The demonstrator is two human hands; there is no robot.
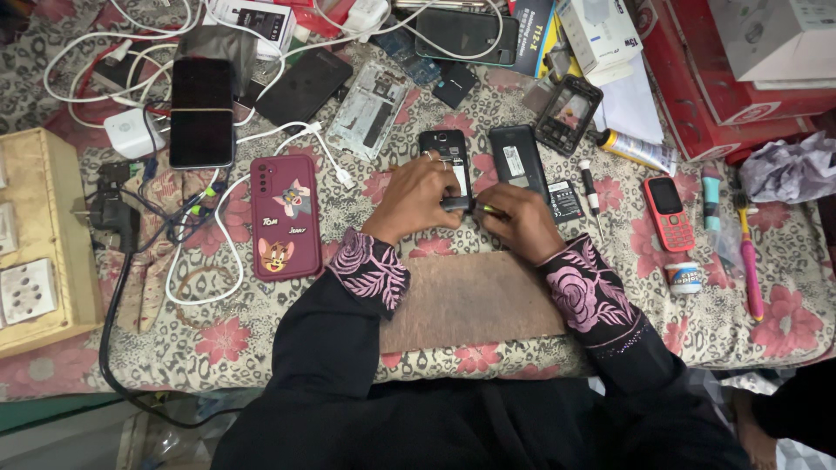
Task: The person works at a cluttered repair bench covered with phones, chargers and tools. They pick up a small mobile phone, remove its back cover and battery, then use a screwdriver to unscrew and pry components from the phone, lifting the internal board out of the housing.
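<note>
While the left hand point(416, 196) is pinning the opened black phone point(448, 165) down with curled fingers, the right hand point(522, 222) is pinching a thin tool point(493, 210) at the phone's lower edge. That phone is lying just above the brown board point(470, 300); its removed back cover point(517, 161) is resting just to its right. It is looking light, rigid and fragile inside, so gripping its side edges seems safest.
</note>
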